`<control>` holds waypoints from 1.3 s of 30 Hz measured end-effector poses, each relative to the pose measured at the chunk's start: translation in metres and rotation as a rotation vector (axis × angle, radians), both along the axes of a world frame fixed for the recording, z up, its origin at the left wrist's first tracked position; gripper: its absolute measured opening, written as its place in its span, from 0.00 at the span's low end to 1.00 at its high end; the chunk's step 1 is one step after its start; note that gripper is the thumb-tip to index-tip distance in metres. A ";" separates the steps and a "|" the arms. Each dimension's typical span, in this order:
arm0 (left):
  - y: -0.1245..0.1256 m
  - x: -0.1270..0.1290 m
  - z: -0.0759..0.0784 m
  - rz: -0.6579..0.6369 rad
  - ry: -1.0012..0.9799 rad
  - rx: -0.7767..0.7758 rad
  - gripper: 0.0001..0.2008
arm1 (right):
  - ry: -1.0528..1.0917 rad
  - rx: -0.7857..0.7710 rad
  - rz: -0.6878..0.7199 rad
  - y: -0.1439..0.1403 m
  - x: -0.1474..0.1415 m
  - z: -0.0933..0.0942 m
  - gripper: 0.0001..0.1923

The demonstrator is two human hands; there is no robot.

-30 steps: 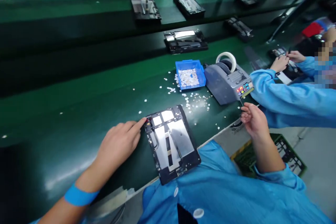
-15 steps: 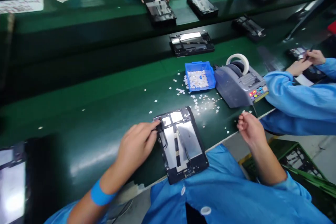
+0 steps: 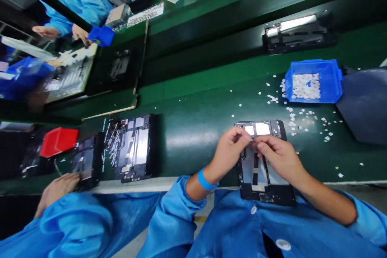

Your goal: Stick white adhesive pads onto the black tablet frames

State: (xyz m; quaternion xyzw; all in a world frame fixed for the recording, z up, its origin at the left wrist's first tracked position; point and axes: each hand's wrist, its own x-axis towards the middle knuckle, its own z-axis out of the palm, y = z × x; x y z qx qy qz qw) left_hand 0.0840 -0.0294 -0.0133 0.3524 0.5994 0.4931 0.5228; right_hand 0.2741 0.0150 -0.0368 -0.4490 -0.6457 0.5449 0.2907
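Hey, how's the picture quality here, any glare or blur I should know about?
Head view: overhead light glares off the green belt and the far tray; left edge smears with motion blur; lines bow from wide-angle distortion; both hands over the tablet frame stay fairly sharp.

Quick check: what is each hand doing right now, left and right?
Left hand: fingers pinched together over the tablet frame; what they pinch is too small to tell.
Right hand: fingertips meeting the left's, likewise pinched; contents cannot be told.
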 end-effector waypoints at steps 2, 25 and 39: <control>-0.002 -0.023 0.001 0.019 0.117 -0.007 0.08 | -0.143 0.283 0.077 0.014 0.005 -0.004 0.12; 0.015 -0.041 -0.013 -0.551 1.151 0.203 0.07 | -0.613 1.252 0.644 0.085 -0.008 -0.023 0.19; 0.048 -0.040 -0.027 -0.333 0.729 0.023 0.06 | -0.644 1.259 0.651 0.090 -0.008 -0.021 0.18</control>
